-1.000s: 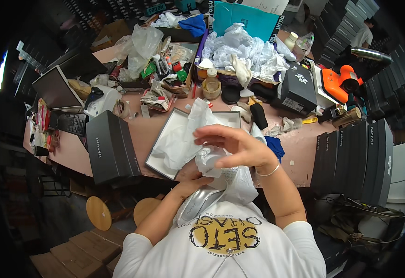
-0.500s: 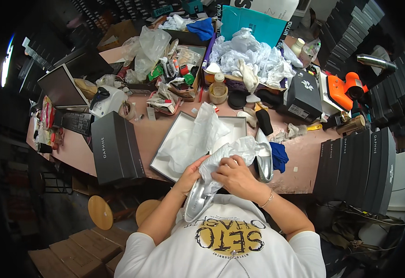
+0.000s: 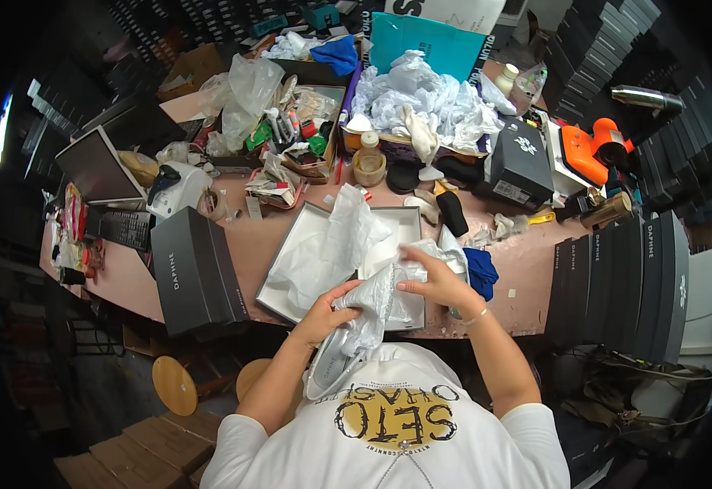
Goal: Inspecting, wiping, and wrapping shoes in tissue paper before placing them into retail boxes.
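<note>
My left hand (image 3: pixel 326 316) is closed around a silver flat shoe (image 3: pixel 327 371), held tilted in front of my chest. Crumpled white tissue paper (image 3: pixel 372 306) covers the upper part of the shoe. My right hand (image 3: pixel 441 281) hovers just right of the tissue, thumb and forefinger spread apart; its fingertips are slightly blurred. Behind it stands a second silver shoe (image 3: pixel 451 247), mostly hidden. Below both hands' far side sits an open grey shoebox tray (image 3: pixel 279 273) with white tissue sheets (image 3: pixel 331 253) inside.
A dark shoebox lid (image 3: pixel 197 273) stands left of the tray. A blue cloth (image 3: pixel 481 273) lies at right, beside stacked dark shoeboxes (image 3: pixel 617 285). Farther back are a carton of crumpled paper (image 3: pixel 429 102), a glue jar (image 3: pixel 369 163) and an orange tool (image 3: pixel 584 155).
My right hand has come off the tissue around the shoe and moved right, its fingers spreading. My left hand keeps its hold, and the shoe has shifted slightly left.
</note>
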`<state>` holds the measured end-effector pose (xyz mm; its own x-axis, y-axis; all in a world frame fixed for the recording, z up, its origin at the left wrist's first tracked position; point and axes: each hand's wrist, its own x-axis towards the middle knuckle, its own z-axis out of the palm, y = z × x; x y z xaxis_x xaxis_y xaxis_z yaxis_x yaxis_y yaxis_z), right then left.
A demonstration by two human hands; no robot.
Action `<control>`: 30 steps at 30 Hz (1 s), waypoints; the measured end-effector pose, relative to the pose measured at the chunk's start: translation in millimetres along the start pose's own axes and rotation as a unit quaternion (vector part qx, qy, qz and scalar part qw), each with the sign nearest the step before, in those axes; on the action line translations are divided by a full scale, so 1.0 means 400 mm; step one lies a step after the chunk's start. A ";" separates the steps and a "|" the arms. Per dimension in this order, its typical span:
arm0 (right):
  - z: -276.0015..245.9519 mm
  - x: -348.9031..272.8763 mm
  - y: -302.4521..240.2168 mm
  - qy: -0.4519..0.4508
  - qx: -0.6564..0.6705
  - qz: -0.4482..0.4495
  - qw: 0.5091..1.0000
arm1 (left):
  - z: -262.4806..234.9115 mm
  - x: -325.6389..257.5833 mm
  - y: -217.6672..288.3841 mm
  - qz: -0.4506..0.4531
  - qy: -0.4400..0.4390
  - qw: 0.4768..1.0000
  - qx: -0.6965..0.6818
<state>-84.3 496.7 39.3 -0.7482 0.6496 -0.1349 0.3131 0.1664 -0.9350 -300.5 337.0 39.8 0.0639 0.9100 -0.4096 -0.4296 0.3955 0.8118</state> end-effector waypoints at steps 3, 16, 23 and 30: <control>-0.020 0.019 0.025 -0.076 0.094 0.089 0.989 | -0.009 0.006 0.015 0.043 0.026 0.999 0.019; 0.107 0.106 -0.089 0.066 -0.071 -0.035 0.995 | -0.005 0.165 -0.091 0.075 0.222 0.972 0.011; 0.203 0.011 -0.074 0.055 -0.277 -0.130 0.950 | -0.039 0.108 -0.063 -0.075 -0.032 0.915 -0.394; 0.153 -0.083 -0.133 0.025 -0.228 -0.162 0.960 | -0.002 0.154 -0.055 0.084 0.050 0.985 0.142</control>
<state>-112.0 420.9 73.3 -0.8241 0.5417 0.1657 0.3006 0.6661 -0.6826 -287.7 384.3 -3.4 -0.0810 0.9544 -0.2873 -0.1555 0.2726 0.9495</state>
